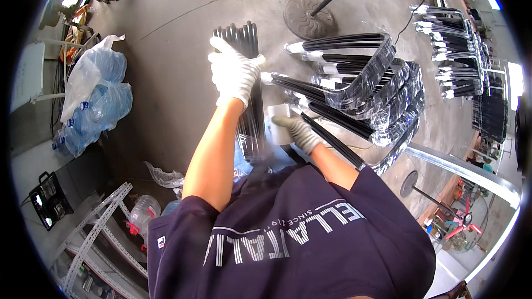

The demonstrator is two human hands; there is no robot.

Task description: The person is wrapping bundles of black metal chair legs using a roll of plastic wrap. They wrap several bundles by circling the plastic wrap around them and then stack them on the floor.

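Observation:
My left hand [235,72], in a white ribbed glove, is wrapped over a bundle of bent black metal tubes [256,99]. The tubes stand in front of my body, their rounded tops side by side beyond the glove. My right hand [302,133], in a similar glove, is closed at the edge of a white roll [276,127] beside the bundle's lower part. The lower end of the bundle is blurred near my shirt. Just right of my hands lie several black tube bundles [354,77], wrapped in clear film with white wrapping at their ends.
A round patterned base with a pole [308,17] stands ahead. Large blue water bottles in clear bags [102,88] lie at left. More wrapped tubes [457,50] are stacked far right. A perforated metal rack [91,238] stands lower left, a red-bladed fan [465,218] lower right.

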